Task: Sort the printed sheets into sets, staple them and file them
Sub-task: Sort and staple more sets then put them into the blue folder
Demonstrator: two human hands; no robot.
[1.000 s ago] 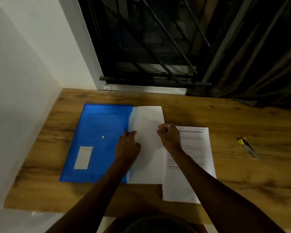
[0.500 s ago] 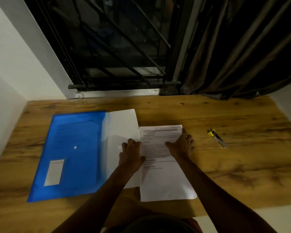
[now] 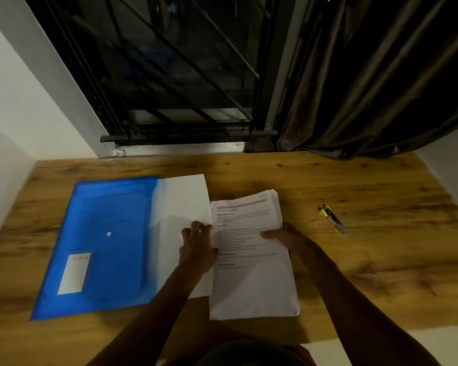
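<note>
Printed stack [image 3: 251,260] far end lifted, fanned; blue folder [image 3: 103,247] flat w/ white sheets [image 3: 183,207] sticking out

Head cam, single wide-angle view, facing fwd + down.
Looks from above the near edge of the wooden desk [image 3: 354,180], close in. Desk fills lower half of frame; barred window [image 3: 183,75] + curtain [image 3: 368,75] across top, wall [image 3: 24,101] at left. Straight lines bend toward frame edges.
</note>
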